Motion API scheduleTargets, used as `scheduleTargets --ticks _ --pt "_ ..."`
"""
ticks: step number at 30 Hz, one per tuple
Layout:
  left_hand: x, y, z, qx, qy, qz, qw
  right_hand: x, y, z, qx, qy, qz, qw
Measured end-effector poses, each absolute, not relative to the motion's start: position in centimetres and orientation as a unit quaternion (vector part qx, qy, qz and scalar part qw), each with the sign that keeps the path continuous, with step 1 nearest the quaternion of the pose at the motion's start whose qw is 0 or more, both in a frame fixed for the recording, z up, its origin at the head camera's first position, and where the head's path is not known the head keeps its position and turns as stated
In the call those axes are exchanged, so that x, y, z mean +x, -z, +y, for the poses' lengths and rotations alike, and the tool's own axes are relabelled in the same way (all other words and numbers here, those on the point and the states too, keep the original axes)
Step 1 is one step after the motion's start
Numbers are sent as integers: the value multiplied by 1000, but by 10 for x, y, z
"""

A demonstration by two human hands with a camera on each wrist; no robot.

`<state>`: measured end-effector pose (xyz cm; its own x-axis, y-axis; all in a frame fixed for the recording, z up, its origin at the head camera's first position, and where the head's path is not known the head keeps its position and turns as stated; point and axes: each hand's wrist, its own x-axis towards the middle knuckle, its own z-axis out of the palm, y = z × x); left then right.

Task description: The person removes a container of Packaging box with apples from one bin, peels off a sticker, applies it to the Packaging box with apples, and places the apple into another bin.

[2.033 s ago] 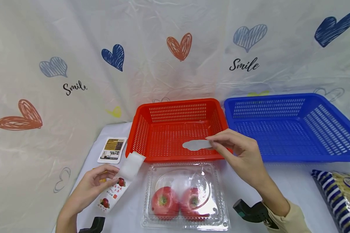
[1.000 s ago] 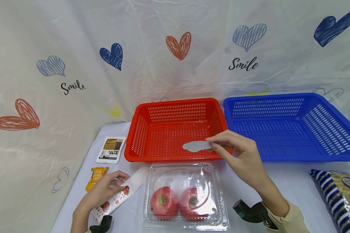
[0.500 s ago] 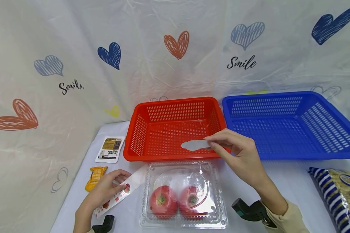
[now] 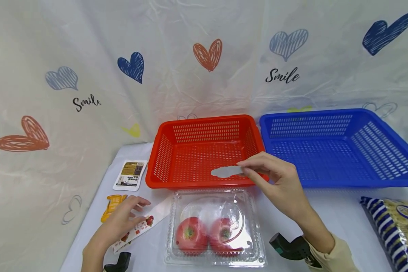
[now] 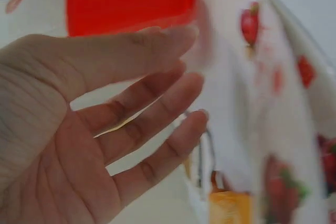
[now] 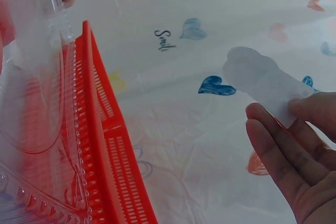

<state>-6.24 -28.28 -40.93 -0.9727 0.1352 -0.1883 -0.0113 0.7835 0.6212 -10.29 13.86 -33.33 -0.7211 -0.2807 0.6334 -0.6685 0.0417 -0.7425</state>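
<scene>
In the head view my right hand [image 4: 275,185] pinches a flat, pale piece with a scalloped end [image 4: 224,172] between thumb and fingertips, above the red basket's front rim. The right wrist view shows that same pale piece [image 6: 252,74], looking like paper or thin card. My left hand [image 4: 122,217] hovers close over a long white packet printed with red fruit [image 4: 144,226]. Its fingers are parted, with nothing between them in the left wrist view. The packet lies slantwise on the table, its pale end reaching the clear plastic box [image 4: 217,200], which holds two red apples [image 4: 192,235].
Behind the box stands a red basket [image 4: 204,183], with a blue basket [image 4: 353,183] beside it on the right. A white labelled sachet [image 4: 130,175] and a small orange packet [image 4: 113,206] lie at the left. A striped bag [image 4: 391,226] is at the right edge.
My left hand has lowered the fruit-printed packet to the table beside the box and let go of it. The orange packet has come into view. My right hand has hardly moved.
</scene>
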Motion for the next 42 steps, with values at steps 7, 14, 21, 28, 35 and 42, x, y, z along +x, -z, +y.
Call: scheduleTargets --ticks 7,14,21,28,35,42 --pt "-52 367 -266 110 -355 925 72 -102 334 137 362 -604 -687 180" --pt "-42 330 -219 215 -471 854 -57 -95 327 129 365 -534 -716 263" --pt "-35 314 -167 270 -611 744 30 -85 321 115 383 -455 -727 344" --pt "-43 316 -143 252 -609 749 70 -80 319 107 407 -425 -718 373" --pt "-57 321 -134 208 -635 742 51 -77 323 100 442 -412 -697 385" --pt "-63 324 -129 166 -667 724 53 -74 331 91 473 -395 -687 385"
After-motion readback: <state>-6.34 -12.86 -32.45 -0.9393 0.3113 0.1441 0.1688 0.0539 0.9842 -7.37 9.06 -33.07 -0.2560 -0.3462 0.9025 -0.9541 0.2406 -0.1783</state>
